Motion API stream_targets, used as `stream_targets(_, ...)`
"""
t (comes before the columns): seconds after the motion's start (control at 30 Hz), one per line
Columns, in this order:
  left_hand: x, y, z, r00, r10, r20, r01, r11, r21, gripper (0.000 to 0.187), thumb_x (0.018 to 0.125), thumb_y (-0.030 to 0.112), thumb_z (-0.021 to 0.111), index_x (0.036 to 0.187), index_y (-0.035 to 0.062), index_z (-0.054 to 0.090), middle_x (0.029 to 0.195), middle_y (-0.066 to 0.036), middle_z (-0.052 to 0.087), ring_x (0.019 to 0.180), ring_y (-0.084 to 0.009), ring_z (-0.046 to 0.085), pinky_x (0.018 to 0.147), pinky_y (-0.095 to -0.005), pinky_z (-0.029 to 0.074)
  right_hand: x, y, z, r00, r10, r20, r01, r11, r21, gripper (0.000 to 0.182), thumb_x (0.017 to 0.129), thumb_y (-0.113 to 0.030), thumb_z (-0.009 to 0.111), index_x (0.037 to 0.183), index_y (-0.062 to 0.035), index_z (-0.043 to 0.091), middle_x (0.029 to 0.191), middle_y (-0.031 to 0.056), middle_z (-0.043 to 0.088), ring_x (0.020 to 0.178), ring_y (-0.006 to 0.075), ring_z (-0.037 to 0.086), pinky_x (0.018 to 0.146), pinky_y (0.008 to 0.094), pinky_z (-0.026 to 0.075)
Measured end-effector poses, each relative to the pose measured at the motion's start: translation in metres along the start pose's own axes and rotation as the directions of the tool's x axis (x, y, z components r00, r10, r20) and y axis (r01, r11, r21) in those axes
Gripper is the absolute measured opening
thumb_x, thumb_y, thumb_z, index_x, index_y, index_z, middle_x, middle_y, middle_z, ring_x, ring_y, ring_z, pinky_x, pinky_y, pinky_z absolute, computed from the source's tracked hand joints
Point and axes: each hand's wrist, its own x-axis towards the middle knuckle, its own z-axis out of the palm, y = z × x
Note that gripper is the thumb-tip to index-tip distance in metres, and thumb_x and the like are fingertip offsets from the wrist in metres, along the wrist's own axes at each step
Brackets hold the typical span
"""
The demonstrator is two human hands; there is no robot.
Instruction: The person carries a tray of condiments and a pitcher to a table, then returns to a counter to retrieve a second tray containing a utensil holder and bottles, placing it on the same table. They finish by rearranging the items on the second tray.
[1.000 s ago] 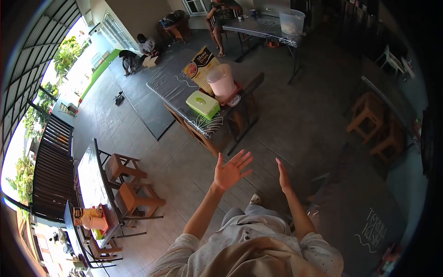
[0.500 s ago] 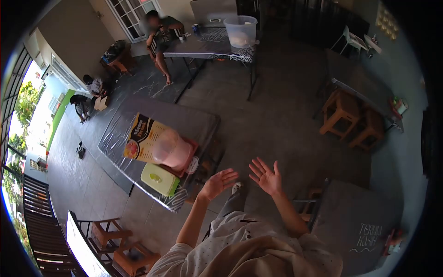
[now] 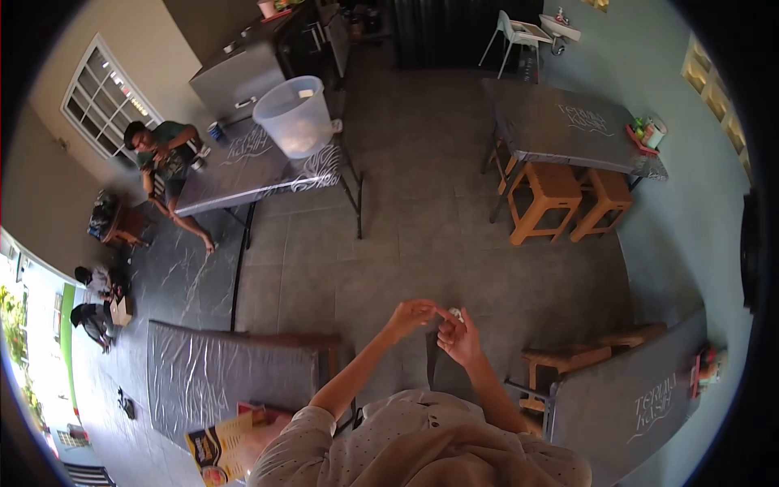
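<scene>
My left hand (image 3: 411, 318) is in front of my body, its fingers drawn together and meeting a fingertip of my right hand. My right hand (image 3: 459, 338) has most fingers curled in, its thumb raised. No object shows plainly in either hand. A small pale patch (image 3: 456, 313) behind the fingertips looks like my shoe on the floor, though it is partly hidden. Nearest to my left arm is a table (image 3: 231, 369) with a yellow and black menu card (image 3: 217, 450) and a pink-based item (image 3: 272, 434) partly covered by my sleeve.
A person (image 3: 166, 158) sits by a table (image 3: 235, 183) bearing a clear plastic bucket (image 3: 296, 122). Two people crouch far left. Orange stools (image 3: 545, 195) stand under the right-hand table (image 3: 560, 122). Another table (image 3: 621, 398) is close on my right. Grey tiled floor (image 3: 365, 268) lies ahead.
My view has turned right and upward, so the menu table sits lower left. My hands, spread apart with palms showing before, have come together with fingers bent and touching.
</scene>
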Motion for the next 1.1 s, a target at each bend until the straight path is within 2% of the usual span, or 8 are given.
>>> stream_targets(0.23, 0.165, 0.037, 0.011, 0.963, -0.26, 0.066, 0.266, 0.959, -0.102, 0.019, 0.078, 0.01, 0.057, 0.094, -0.001, 0.057, 0.08, -0.01, 0.061, 0.07, -0.0141, 0.059, 0.062, -0.0245, 0.051, 0.108, -0.159, -0.023, 0.98, 0.094, -0.176, -0.141, 0.949, -0.282, 0.055, 0.085, -0.047, 0.033, 0.113, -0.0027, 0.048, 0.06, -0.001, 0.046, 0.048, 0.0074, 0.032, 0.045, 0.0197, 0.025)
stream_targets(0.4, 0.273, 0.052, -0.033, 0.987, -0.159, -0.004, 0.158, 0.981, -0.115, 0.015, 0.076, 0.008, 0.058, 0.088, -0.0009, 0.06, 0.074, -0.009, 0.061, 0.067, -0.0125, 0.059, 0.057, -0.0237, 0.051, 0.224, -0.264, 0.003, 0.907, 0.215, -0.361, -0.415, 0.59, -0.692, 0.045, 0.085, -0.04, 0.038, 0.112, -0.0057, 0.049, 0.066, 0.0005, 0.051, 0.049, 0.0051, 0.035, 0.045, 0.0172, 0.027)
stream_targets(0.47, 0.307, 0.048, -0.066, 0.976, -0.04, -0.215, 0.113, 0.934, 0.339, 0.011, 0.074, 0.007, 0.058, 0.083, 0.002, 0.062, 0.069, -0.008, 0.062, 0.062, -0.0113, 0.06, 0.054, -0.0239, 0.049, 0.278, -0.295, 0.017, 0.917, 0.161, -0.366, -0.393, 0.534, -0.749, 0.04, 0.084, -0.036, 0.04, 0.111, -0.0072, 0.05, 0.067, 0.0002, 0.052, 0.049, 0.0048, 0.036, 0.044, 0.0172, 0.027)
stream_targets(0.6, 0.359, -0.009, -0.152, 0.916, 0.056, -0.398, 0.18, 0.827, 0.532, 0.017, 0.074, 0.022, 0.059, 0.073, 0.0064, 0.064, 0.063, -0.006, 0.062, 0.055, -0.0133, 0.06, 0.051, -0.0248, 0.046, 0.388, -0.347, 0.021, 0.956, 0.097, -0.278, -0.283, 0.557, -0.78, 0.032, 0.083, -0.028, 0.046, 0.108, -0.01, 0.052, 0.069, -0.0001, 0.053, 0.05, 0.0041, 0.039, 0.043, 0.0168, 0.029)
stream_targets(0.83, 0.453, -0.054, -0.267, 0.746, -0.18, -0.642, 0.628, 0.511, 0.587, 0.018, 0.07, 0.028, 0.055, 0.07, 0.0115, 0.062, 0.061, -0.006, 0.061, 0.056, -0.0208, 0.059, 0.055, -0.0302, 0.047, 0.56, -0.429, 0.025, 0.927, 0.109, -0.359, -0.355, 0.562, -0.747, 0.031, 0.079, -0.033, 0.048, 0.1, -0.0123, 0.056, 0.074, -0.0012, 0.056, 0.052, 0.0032, 0.044, 0.045, 0.0154, 0.032)
stream_targets(0.9, 0.516, -0.032, -0.303, 0.555, -0.54, -0.633, 0.799, 0.558, 0.225, 0.022, 0.069, 0.026, 0.055, 0.085, 0.0114, 0.058, 0.06, -0.007, 0.06, 0.06, -0.0241, 0.06, 0.061, -0.0325, 0.048, 0.625, -0.468, 0.029, 0.917, 0.14, -0.374, -0.396, 0.436, -0.808, 0.032, 0.08, -0.032, 0.047, 0.104, -0.0113, 0.054, 0.08, 0.0007, 0.058, 0.055, 0.004, 0.047, 0.05, 0.0174, 0.037)
stream_targets(1.0, 0.61, 0.007, -0.341, 0.724, -0.319, -0.612, 0.667, 0.552, 0.501, 0.025, 0.068, 0.021, 0.057, 0.091, 0.0121, 0.054, 0.07, -0.007, 0.061, 0.072, -0.0227, 0.06, 0.067, -0.033, 0.048, 0.688, -0.514, 0.02, 0.957, 0.106, -0.272, -0.287, 0.184, -0.94, 0.034, 0.08, -0.03, 0.048, 0.107, -0.0095, 0.052, 0.084, 0.0021, 0.059, 0.059, 0.0079, 0.05, 0.055, 0.0213, 0.041)
stream_targets(1.1, 0.707, 0.053, -0.376, 0.882, -0.106, -0.46, 0.425, 0.601, 0.677, 0.025, 0.068, 0.022, 0.059, 0.09, 0.0111, 0.053, 0.079, -0.011, 0.06, 0.077, -0.025, 0.058, 0.066, -0.0341, 0.046, 0.745, -0.557, -0.046, 0.947, -0.071, -0.312, -0.292, 0.209, -0.933, 0.035, 0.079, -0.029, 0.049, 0.107, -0.0085, 0.052, 0.083, 0.0045, 0.059, 0.074, 0.0153, 0.055, 0.062, 0.0267, 0.043)
